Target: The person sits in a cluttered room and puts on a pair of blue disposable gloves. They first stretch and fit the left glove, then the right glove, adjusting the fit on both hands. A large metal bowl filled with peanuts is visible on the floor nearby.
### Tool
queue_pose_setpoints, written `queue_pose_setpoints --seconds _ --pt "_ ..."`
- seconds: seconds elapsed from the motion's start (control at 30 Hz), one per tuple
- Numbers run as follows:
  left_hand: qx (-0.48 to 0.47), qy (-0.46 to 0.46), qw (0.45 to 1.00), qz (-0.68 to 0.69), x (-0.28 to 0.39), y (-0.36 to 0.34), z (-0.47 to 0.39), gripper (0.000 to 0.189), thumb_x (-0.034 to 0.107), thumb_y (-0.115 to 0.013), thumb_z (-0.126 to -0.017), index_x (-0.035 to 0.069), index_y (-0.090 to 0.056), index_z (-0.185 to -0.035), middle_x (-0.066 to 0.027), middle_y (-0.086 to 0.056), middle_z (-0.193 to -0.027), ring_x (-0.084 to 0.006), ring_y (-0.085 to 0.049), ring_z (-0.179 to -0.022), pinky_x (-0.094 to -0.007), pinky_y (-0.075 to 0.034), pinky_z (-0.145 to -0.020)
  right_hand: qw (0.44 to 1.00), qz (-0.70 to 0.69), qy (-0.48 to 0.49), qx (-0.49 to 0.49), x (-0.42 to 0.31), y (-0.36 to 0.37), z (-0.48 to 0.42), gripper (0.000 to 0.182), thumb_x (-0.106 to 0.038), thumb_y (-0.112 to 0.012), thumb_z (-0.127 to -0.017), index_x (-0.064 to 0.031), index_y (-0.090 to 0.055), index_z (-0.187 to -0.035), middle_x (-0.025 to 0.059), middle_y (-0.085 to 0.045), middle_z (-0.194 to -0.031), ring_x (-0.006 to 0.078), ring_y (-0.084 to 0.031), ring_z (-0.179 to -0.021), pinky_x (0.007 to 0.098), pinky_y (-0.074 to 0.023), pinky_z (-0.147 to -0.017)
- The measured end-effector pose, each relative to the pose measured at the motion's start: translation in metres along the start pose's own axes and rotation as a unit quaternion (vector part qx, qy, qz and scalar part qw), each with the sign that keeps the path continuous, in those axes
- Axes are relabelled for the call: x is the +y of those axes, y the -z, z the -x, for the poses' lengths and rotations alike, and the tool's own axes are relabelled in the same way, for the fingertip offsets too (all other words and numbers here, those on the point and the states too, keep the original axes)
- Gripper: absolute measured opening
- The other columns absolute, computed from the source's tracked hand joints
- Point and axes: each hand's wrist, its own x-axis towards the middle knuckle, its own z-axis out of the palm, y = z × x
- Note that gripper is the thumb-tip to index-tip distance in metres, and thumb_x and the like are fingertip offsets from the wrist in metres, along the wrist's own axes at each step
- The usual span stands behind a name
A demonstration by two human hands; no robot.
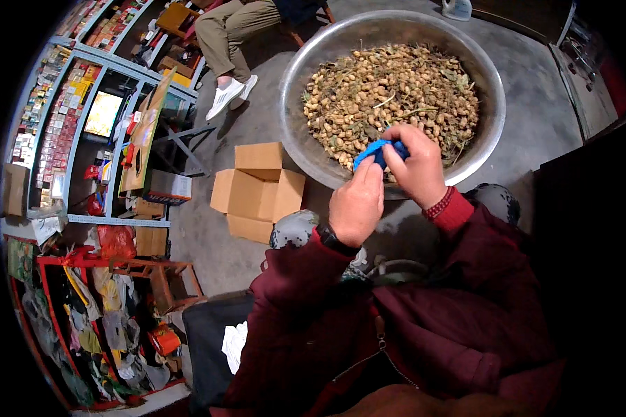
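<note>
Both hands meet over the near rim of a wide metal basin [492, 88], which holds a heap of unshelled peanuts [396, 94] mixed with leaves and stems. Between the fingers is a small crumpled blue item [373, 151], perhaps a cloth or thin glove; the picture does not settle which. My left hand [358, 203], with a black band at the wrist, pinches its lower left side. Thumb and fingers of my right hand [414, 161] grip its right side. A red beaded bracelet is on the right wrist. The fingers partly hide the blue item.
An open cardboard box [253, 195] stands on the floor left of the basin. Beyond it are a seated person's legs [235, 41] in white shoes. Metal shelves [73, 135] with packets, a folding table [146, 135] and a wooden stool [175, 286] are at left. A white jug [456, 9] stands behind the basin.
</note>
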Motion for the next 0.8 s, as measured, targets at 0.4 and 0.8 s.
queue_pose_setpoints --seconds 0.4,0.8 --pt "0.242 0.075 0.894 0.369 -0.008 -0.023 -0.005 0.015 -0.006 -0.048 -0.083 -0.005 -0.059 -0.093 -0.0166 -0.061 -0.1 -0.0265 -0.061 -0.084 -0.0328 -0.049 -0.073 0.994 -0.069 0.033 -0.072 -0.028 -0.008 0.014 0.008 0.0 -0.061 -0.083 -0.0003 -0.058 -0.091 0.0135 -0.057 -0.081 0.0284 -0.058 -0.073 0.0346 -0.0458 -0.064" --pt "-0.046 -0.033 0.994 0.094 -0.042 -0.004 -0.012 0.014 0.007 -0.053 -0.081 0.0 -0.057 -0.092 -0.0187 -0.058 -0.083 -0.0383 -0.058 -0.078 -0.0449 -0.048 -0.067 0.98 0.014 0.184 -0.068 -0.037 -0.007 0.014 0.013 0.006 -0.06 -0.081 0.0003 -0.053 -0.09 0.0156 -0.055 -0.08 0.0322 -0.057 -0.069 0.0365 -0.0464 -0.06"
